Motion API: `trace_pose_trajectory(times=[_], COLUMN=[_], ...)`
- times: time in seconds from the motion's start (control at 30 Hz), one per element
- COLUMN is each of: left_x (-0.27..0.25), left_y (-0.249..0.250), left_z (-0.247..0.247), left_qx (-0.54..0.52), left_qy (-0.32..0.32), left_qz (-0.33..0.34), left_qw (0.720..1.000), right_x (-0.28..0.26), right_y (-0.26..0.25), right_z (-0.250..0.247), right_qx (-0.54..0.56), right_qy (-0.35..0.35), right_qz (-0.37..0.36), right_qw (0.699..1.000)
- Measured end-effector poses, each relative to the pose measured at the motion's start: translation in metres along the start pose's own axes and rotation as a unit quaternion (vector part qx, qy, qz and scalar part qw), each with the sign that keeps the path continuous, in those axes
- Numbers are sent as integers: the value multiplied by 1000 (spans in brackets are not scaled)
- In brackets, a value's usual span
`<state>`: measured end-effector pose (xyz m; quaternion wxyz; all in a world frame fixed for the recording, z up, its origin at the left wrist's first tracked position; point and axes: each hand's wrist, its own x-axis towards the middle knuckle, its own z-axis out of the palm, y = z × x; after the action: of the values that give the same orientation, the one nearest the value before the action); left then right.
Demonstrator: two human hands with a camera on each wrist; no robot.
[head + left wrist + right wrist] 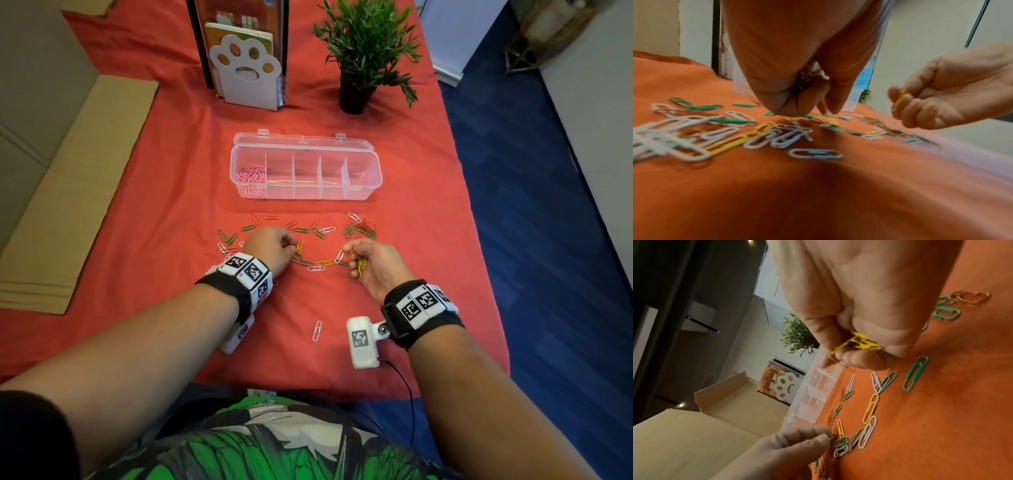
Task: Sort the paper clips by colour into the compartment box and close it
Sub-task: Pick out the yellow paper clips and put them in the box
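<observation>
right hand (371,265) near table's front edge, fingers curled round bunch of yellow clips (861,343). left hand (274,248) beside it, fingertips pinched over loose clips (318,233); clips seen in its curled fingers, colour unclear. loose clips green, white, yellow, red, scattered between hands and compartment box (371,161). box at table's middle, lid open; pink clips (253,174) in leftmost compartment.
</observation>
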<state>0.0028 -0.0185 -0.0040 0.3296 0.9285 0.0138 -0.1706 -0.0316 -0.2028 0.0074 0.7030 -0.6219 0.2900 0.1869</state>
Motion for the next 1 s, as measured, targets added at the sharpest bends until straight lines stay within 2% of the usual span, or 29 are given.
trace_pose_trajectory(times=[0.17,0.23,0.3,0.37,0.4,0.47,0.5,0.57,0.67,0.7,0.73,0.8,0.83,0.87,0.93,0.97,1.0], left_x=[8,10,12,14,15,16,17,18,20,19,19,16,15,15,16,18,21], left_y=[0,4,7,9,9,9,9,9,14,15,15,13,10,8,9,12,16], left_z=[2,5,8,10,11,12,11,11,6,2,-3,-16,-24,-30,-42,-47,-51], left_qx=[70,117,160,185,191,195,189,137,-59,-172,-288,-467,-513,-544,-578,-584,-587], left_qy=[9,6,-5,-17,-20,-26,-25,-15,-15,-39,-64,-109,-126,-136,-135,-125,-117], left_qz=[24,52,75,88,94,101,103,87,-15,-72,-131,-222,-236,-237,-227,-222,-216], left_qw=[997,992,984,979,977,975,976,987,998,982,946,849,815,793,773,771,771], right_x=[1,3,8,14,18,21,22,24,31,34,36,33,32,31,27,25,23], right_y=[-3,-3,-1,1,2,5,8,17,30,30,29,16,7,-1,-16,-21,-28], right_z=[3,6,10,11,10,12,13,15,21,23,23,24,25,26,28,30,32], right_qx=[112,109,32,-142,-255,-458,-521,-575,-652,-671,-669,-597,-549,-492,-314,-213,-117], right_qy=[30,19,11,12,14,15,15,10,-20,-26,-28,-21,-24,-30,-39,-34,-29], right_qz=[16,15,-1,-30,-55,-114,-138,-164,-163,-156,-160,-153,-132,-108,-46,-26,-15], right_qw=[993,994,999,989,965,882,842,801,740,724,725,788,825,863,947,976,993])
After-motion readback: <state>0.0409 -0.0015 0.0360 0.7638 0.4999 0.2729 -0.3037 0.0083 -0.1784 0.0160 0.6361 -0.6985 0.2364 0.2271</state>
